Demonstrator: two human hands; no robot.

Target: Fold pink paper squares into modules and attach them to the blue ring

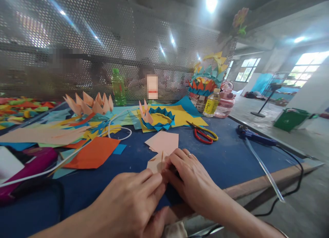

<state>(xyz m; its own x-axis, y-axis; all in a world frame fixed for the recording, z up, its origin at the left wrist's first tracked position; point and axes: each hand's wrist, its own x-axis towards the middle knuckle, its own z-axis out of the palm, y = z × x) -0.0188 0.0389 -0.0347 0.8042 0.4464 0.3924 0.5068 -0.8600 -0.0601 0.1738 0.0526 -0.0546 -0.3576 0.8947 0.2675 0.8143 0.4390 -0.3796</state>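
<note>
Both my hands meet near the table's front edge over a small peach sheet of paper (154, 163) with folds in it. My left hand (131, 191) pinches its lower left part, fingers closed. From the other side my right hand (189, 174), with a ring on one finger, is closed on the same paper. The fingertips cover the paper's near part. Just beyond lie pale pink paper squares (164, 141). Behind them sits a blue ring of folded paper points (161, 123), with a few peach points (146, 115) standing at its left.
Red-and-yellow-handled scissors (205, 135) lie right of centre, and a glue gun (254, 134) with a clear stick at the right edge. Orange paper (94, 152), a white cable (84, 143) and peach folded points (89, 104) are left. Bottles (211, 104) stand at the back.
</note>
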